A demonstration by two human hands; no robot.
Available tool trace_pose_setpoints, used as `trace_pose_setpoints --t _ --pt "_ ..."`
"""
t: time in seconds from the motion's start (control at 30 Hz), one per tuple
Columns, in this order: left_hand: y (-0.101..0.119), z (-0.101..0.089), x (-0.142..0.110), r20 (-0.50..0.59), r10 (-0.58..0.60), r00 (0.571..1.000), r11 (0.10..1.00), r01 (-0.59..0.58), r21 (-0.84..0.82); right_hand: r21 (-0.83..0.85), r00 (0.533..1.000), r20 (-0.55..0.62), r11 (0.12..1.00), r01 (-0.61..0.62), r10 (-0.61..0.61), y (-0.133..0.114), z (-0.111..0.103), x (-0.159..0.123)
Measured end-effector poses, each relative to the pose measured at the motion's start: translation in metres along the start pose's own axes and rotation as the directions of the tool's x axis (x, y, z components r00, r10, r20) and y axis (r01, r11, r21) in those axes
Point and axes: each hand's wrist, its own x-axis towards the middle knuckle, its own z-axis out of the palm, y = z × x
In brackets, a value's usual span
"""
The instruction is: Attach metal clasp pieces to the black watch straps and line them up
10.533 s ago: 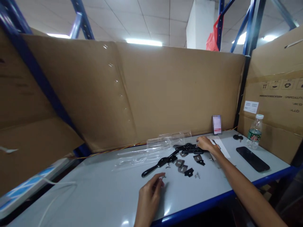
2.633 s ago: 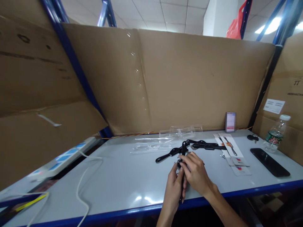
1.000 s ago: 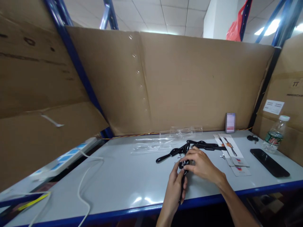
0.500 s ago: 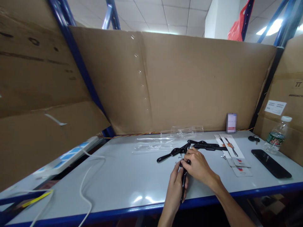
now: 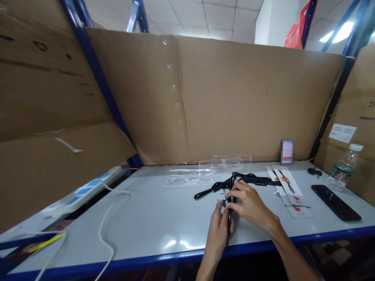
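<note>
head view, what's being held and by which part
A black tool: the left grip holds it by its near handle. The right grip is at its middle; whether it holds too cannot be told.

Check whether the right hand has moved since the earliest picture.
Yes: the right hand came toward the blue front edge, away from the plastic bottle.

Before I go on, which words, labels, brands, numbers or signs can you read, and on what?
"TT"-like sign, cut by the picture's edge: right brown cardboard panel.
Too small: white rectangular paper label; white printed cards.
Too blurred: green label on clear plastic bottle; upright phone screen; dark marks on left brown cardboard panel.
No full word, brand or number is legible.
</note>
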Motion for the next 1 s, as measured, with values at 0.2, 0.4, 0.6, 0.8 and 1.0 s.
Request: trace_pose_setpoints --t 0.2,0.4,0.6,0.8,1.0 --pt "-0.006 0.002 0.003 -0.04 0.126 0.991 0.987 -0.121 0.109 -0.14 0.999 -0.024 0.99 0.018 -0.022 -0.003 0.008 0.001" --pt "-0.005 0.001 0.002 -0.043 0.171 0.984 0.976 -0.163 0.144 -0.06 0.993 -0.099 0.996 -0.064 0.057 0.001 0.025 0.002" --pt "-0.007 0.001 0.002 -0.019 0.165 0.986 0.974 -0.16 0.162 0.149 0.99 -0.122 0.987 -0.057 0.076 0.005 0.007 -0.003" --pt "-0.01 0.0 0.004 -0.011 0.149 0.989 0.977 -0.145 0.158 0.1 0.999 0.03 0.994 -0.034 0.031 0.007 -0.002 -0.005" --pt "-0.013 0.0 0.006 -0.007 0.164 0.986 0.976 -0.162 0.147 -0.009 0.995 -0.086 0.999 -0.045 0.044 0.002 0.014 -0.006"
